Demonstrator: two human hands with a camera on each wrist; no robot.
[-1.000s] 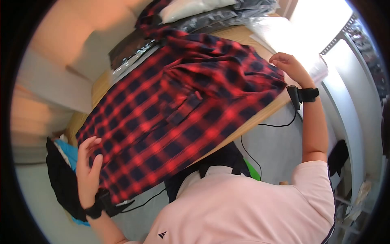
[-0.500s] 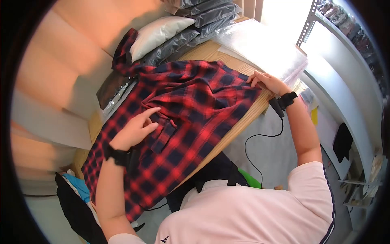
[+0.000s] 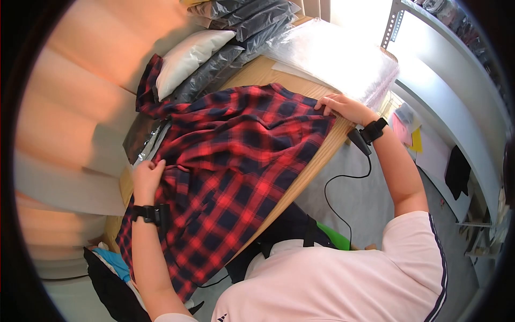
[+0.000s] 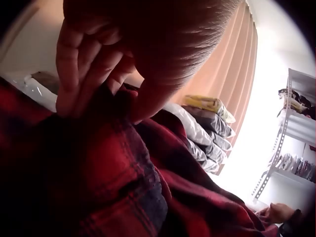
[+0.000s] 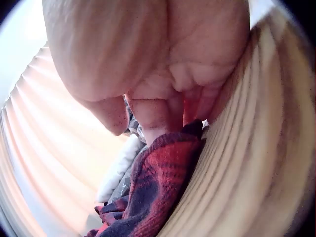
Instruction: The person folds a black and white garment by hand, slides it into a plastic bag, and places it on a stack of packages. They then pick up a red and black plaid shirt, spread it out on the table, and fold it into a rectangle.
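A red and dark blue plaid shirt (image 3: 252, 177) lies spread over the wooden table, its middle rumpled and one sleeve stretched toward the plastic bags. My left hand (image 3: 146, 180) pinches cloth near a cuff at the shirt's left side; in the left wrist view the fingers and thumb of this hand (image 4: 118, 64) close around the plaid fabric (image 4: 123, 182). At the shirt's upper right corner, my right hand (image 3: 348, 109) rests its fingers on the edge. In the right wrist view the fingertips touch the fabric (image 5: 165, 173), with the thumb apart from it.
Bagged items (image 3: 196, 61) are stacked at the back, beside clear plastic sheets (image 3: 332, 59). A metal shelf (image 3: 440, 80) stands at right. Dark and blue cloth (image 3: 110, 279) hangs at lower left. A cable (image 3: 328, 196) runs from the right wrist device.
My left hand has moved across the shirt, then to its left side, and now pinches cloth. My right hand has come down onto the corner. The head view has shifted.
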